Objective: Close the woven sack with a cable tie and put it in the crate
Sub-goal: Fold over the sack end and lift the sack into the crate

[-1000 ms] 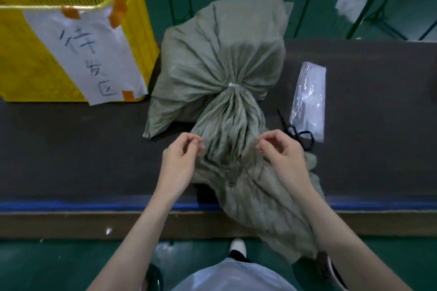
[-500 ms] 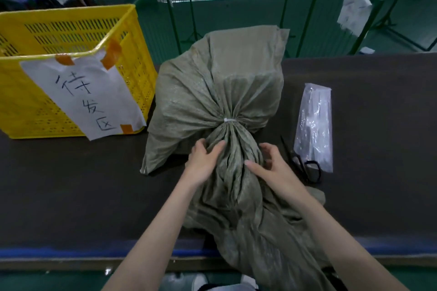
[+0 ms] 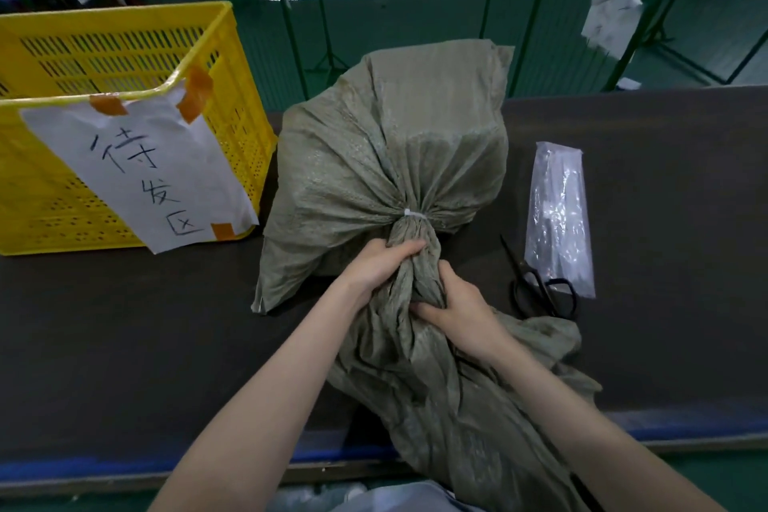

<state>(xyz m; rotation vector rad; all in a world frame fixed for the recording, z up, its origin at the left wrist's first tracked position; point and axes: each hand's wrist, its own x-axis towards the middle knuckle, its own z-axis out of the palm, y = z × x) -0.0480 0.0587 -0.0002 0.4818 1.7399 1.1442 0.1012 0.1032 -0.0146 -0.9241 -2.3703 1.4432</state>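
Both hands gripping the sack point(image 3: 386, 162) neck: left hand point(image 3: 376, 262) just under the tie point(image 3: 415, 214), right hand point(image 3: 453, 306) below it. Sack sits mid-counter point(image 3: 124, 324), crate point(image 3: 124, 50) at 10 o'clock. Lift by the neck, swing left, clear the rim. Count: one sack, one tie, one crate, one scissors point(image 3: 540, 289), one bag point(image 3: 559, 216).

A grey-green woven sack point(image 3: 386, 162) is seen lying on a dark table point(image 3: 124, 324), its neck cinched by a white cable tie point(image 3: 414, 214). The gathered neck below the tie is gripped by the left hand point(image 3: 374, 264) and the right hand point(image 3: 457, 303). A yellow crate point(image 3: 137, 54) with a handwritten paper label point(image 3: 141, 170) is placed to the left. Black scissors point(image 3: 540, 289) and a clear plastic bag point(image 3: 559, 216) are laid to the right.
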